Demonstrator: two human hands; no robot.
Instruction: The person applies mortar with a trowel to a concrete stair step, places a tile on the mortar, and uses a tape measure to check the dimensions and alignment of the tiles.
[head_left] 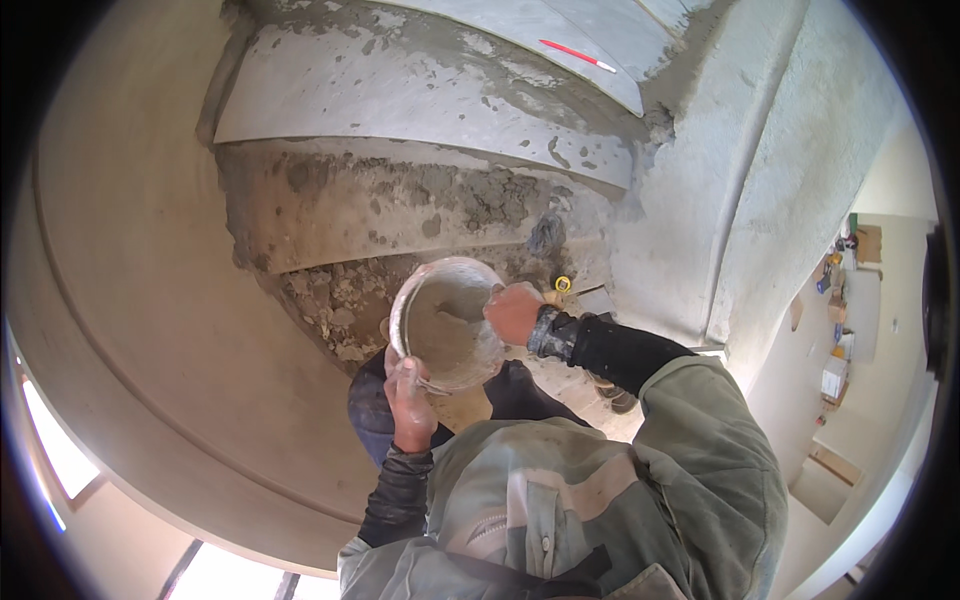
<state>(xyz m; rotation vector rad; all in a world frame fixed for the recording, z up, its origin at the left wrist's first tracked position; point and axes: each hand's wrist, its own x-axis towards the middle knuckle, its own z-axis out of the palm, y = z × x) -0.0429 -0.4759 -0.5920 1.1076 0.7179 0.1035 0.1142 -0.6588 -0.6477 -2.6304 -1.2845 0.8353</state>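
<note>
A round bucket (398,325) with a mortar-smeared rim is held in front of my body, its mouth turned up toward me. Grey wet mortar (440,340) lies inside it. My left hand (408,400) grips the bucket's near left rim, thumb on the outside. At the right rim my right hand (515,312) is closed in a fist, partly over the mouth. What its fingers hold is hidden; it may be the rim or a tool's handle. Mortar stains the cuff on my right wrist.
Curved steps rise ahead, with a pale slab (400,95) spotted with mortar. A red pencil-like marker (578,55) lies on the upper slab. Rubble (335,305) covers the step beyond the bucket. A yellow tape measure (563,284) sits beside my right hand. Walls (130,250) curve on both sides.
</note>
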